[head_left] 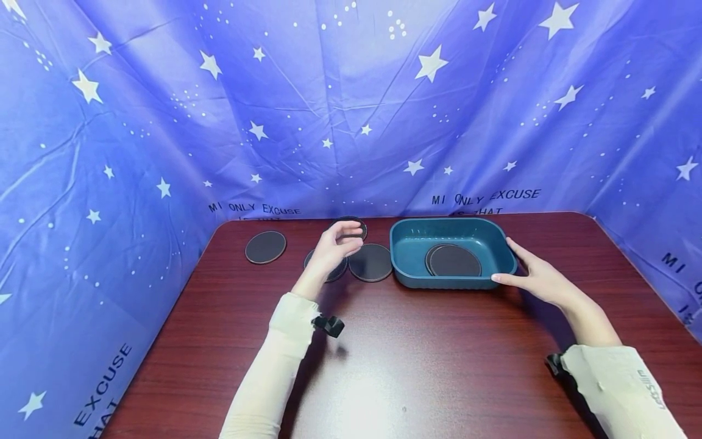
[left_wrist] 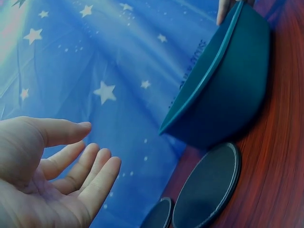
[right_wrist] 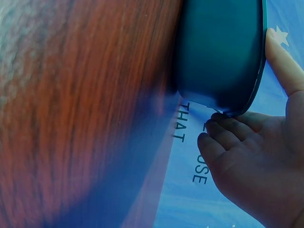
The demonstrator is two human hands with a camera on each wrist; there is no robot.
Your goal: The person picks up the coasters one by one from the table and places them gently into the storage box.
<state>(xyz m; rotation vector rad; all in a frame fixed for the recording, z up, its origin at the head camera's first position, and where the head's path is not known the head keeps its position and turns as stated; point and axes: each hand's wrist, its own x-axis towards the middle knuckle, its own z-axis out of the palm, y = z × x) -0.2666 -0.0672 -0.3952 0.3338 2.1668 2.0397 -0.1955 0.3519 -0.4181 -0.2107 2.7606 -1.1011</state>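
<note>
A teal plastic basin (head_left: 446, 282) stands near the table's back edge, with round dark coasters (head_left: 456, 261) overlapping on its floor. My right hand (head_left: 540, 277) holds the basin's right end, thumb on the near rim and fingers along the end wall; the right wrist view shows this grip (right_wrist: 256, 147) from below. To the basin's left, my left hand (head_left: 331, 250) hovers over more coasters, fingers loosely bent and holding nothing. One coaster (head_left: 370, 263) lies against the basin's left side. Others (head_left: 340, 271) are partly hidden by the left hand, including one behind it (head_left: 356, 222).
A single coaster (head_left: 265, 247) lies apart at the table's back left. The dark red wooden table (head_left: 439, 360) stretches in front of the basin. Blue star-printed cloth (head_left: 329, 122) hangs behind the table and along both sides. A black strap (head_left: 329, 326) sits on the left wrist.
</note>
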